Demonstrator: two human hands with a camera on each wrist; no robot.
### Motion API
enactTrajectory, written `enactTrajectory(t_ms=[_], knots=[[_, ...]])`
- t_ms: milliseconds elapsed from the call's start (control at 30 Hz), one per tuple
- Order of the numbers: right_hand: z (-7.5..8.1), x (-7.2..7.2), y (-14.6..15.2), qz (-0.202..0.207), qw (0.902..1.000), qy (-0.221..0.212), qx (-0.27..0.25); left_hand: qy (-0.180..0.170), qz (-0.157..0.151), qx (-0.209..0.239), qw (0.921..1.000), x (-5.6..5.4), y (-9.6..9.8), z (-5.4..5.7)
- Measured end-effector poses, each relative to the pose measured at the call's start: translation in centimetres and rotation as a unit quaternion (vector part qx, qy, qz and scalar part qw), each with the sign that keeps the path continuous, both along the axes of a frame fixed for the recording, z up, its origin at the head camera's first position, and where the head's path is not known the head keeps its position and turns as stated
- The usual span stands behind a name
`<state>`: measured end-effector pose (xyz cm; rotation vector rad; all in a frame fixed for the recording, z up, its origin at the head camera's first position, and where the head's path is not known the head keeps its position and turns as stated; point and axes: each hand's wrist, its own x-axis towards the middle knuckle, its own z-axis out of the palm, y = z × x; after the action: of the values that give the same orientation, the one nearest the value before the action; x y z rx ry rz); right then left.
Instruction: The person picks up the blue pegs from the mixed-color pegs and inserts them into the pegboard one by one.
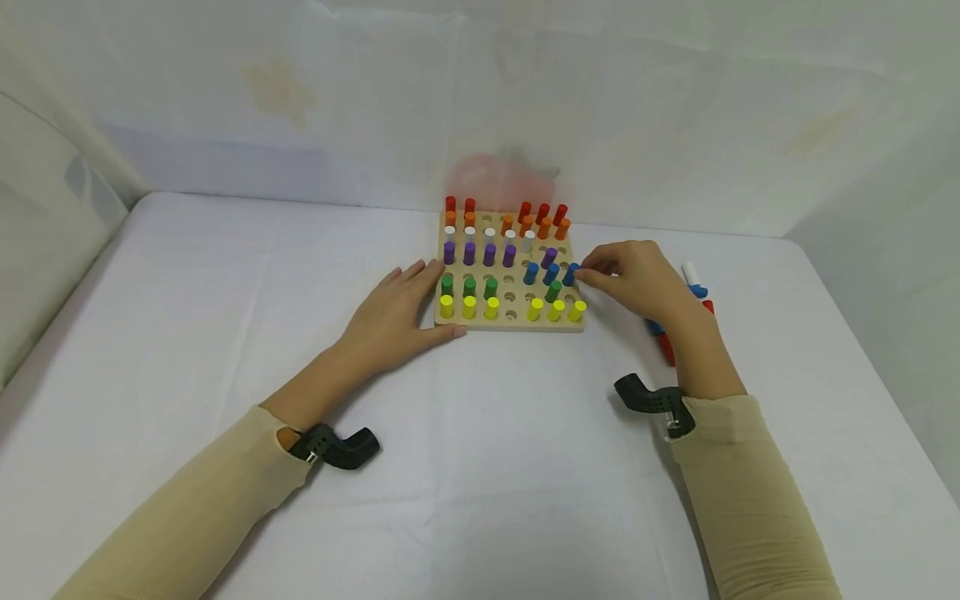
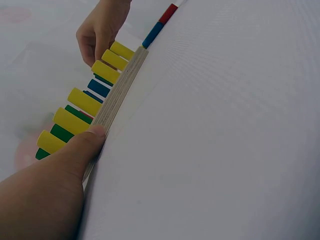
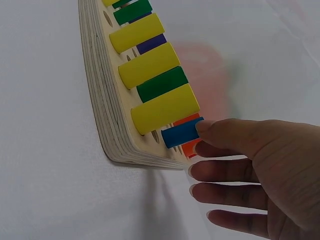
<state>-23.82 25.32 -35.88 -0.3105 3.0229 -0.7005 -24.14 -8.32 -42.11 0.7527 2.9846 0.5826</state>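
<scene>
Blue peg (image 3: 177, 134) upright, seemingly square to board (image 1: 510, 327), right hand (image 1: 641, 275) pinching top.

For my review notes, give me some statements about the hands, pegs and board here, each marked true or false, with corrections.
1. The right hand pinches a blue peg. True.
2. The left hand grips a peg. False: it rests against the board.
3. Yellow pegs stand in the row nearest the person. True.
4. The loose coloured pieces lie left of the board. False: they lie to its right.
5. The board is full. False: some holes are empty.
6. White pegs stand between the orange pegs and purple pegs. True.
</scene>
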Motion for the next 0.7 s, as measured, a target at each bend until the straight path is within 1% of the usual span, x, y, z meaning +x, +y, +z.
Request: enactTrajectory(t_ms=[700], knots=[[-0.39,-0.30,0.01,0.016,0.9996,-0.023,0.007,-0.005,0.001,-0.003,1.0000,-0.02,0.02,0.04]])
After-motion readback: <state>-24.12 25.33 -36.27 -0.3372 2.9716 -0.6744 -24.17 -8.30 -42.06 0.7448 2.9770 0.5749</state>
